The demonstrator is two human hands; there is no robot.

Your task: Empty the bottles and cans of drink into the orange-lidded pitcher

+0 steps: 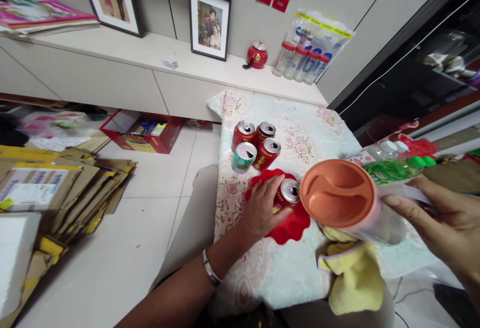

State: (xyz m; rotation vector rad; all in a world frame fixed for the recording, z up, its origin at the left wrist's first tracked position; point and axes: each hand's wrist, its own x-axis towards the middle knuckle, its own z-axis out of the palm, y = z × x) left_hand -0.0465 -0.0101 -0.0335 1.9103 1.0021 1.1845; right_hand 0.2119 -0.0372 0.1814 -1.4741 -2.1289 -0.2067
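Observation:
My left hand [264, 206] is wrapped round a red drink can [289, 192] with an opened top, on a scalloped red tray [287, 232]. My right hand [442, 218] grips the handle of a clear pitcher [386, 225] with an orange lid [337, 193]. The pitcher is tilted toward the can, its lid close beside the can's top. Whether liquid flows between them I cannot tell. Beyond the tray stand several opened cans: a green can [244, 157], a red can [267, 153], another red can [243, 134] and a dark can [266, 131].
A yellow cloth [354, 278] lies on the flowered tablecloth [240, 293] below the pitcher. Green-capped bottles [397, 169] lie at the right. Lidded glass jars [300, 65] and a red pot [257, 55] line the shelf behind. Flattened cardboard [86, 188] is stacked at the left.

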